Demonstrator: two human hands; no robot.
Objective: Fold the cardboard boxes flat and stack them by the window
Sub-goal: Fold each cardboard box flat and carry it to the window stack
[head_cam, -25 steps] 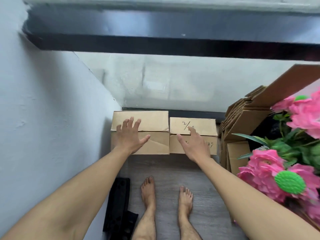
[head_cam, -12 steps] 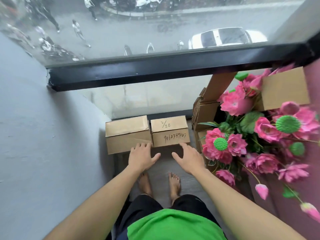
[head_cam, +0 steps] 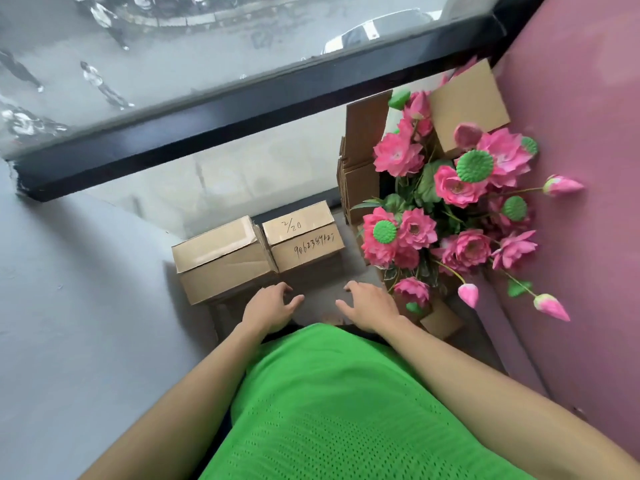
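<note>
Both hands have drawn back off the boxes, left hand (head_cam: 268, 306) and right hand (head_cam: 372, 306) each with a loose, empty grip, while the plain box (head_cam: 221, 259) and the numbered box (head_cam: 304, 237) sit touching below the window (head_cam: 207, 46), beside pink flowers (head_cam: 450, 202).

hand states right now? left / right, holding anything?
Left hand: open, fingers loosely curled, holding nothing; it hangs just in front of the plain brown cardboard box.
Right hand: open, fingers relaxed, holding nothing.
</note>
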